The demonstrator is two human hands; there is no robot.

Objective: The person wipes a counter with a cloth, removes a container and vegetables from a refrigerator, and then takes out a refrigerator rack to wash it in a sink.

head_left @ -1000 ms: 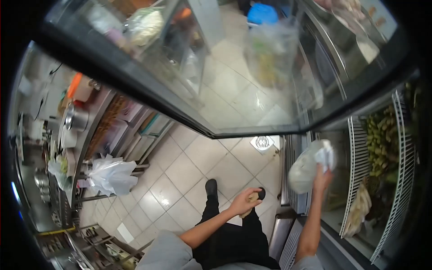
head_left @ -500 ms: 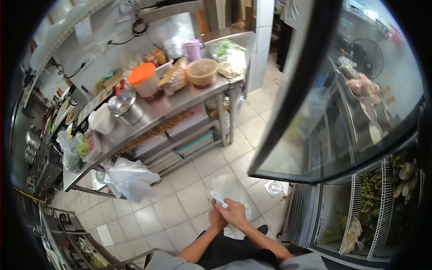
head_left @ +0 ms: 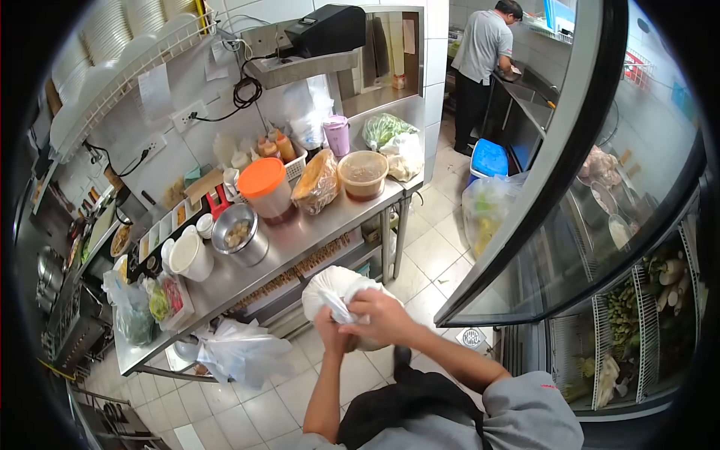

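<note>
A full, pale plastic bag [head_left: 321,289] hangs in front of my body, between me and the steel counter. My left hand [head_left: 331,334] is closed around its gathered neck from the left side. My right hand [head_left: 380,316] grips the bunched top of the same bag, close against the left. White plastic at the neck [head_left: 337,306] sticks out between the hands. What fills the bag cannot be made out.
The steel counter [head_left: 304,229] holds an orange-lidded tub [head_left: 264,187], a steel pot [head_left: 241,234] and a brown-filled tub [head_left: 363,177]. An open glass fridge door [head_left: 525,277] stands at right. Plastic bags [head_left: 238,352] hang below the counter. A person [head_left: 480,56] works at a sink.
My hands and the bag have come up and moved left in view, nearer the counter. The view has turned, bringing the person at the sink into fuller sight.
</note>
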